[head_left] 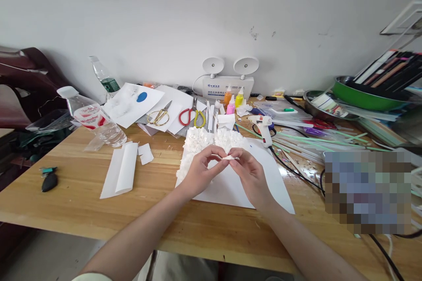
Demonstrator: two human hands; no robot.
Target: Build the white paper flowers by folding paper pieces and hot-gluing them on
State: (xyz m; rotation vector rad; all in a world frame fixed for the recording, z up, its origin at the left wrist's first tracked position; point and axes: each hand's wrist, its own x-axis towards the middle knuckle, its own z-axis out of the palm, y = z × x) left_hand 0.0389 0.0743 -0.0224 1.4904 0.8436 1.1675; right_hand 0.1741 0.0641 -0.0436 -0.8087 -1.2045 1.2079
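My left hand (202, 169) and my right hand (249, 173) meet fingertip to fingertip over a white sheet (263, 184). Between them they pinch a small white piece of paper (228, 157). Beneath and behind the hands, clusters of crumpled white bits (198, 138) cover the left and upper parts of the sheet. My left hand hides some of these. A small white paper roll or strip (226, 120) lies just past the clusters.
Left of the sheet lie a folded white paper (119, 171) and a water bottle (95, 118). Behind are gold scissors (158, 116), red-and-yellow-handled scissors (191, 116) and paint bottles (231, 104). A glue gun (263, 129) with a black cord stands at right, near thin sticks (303, 145).
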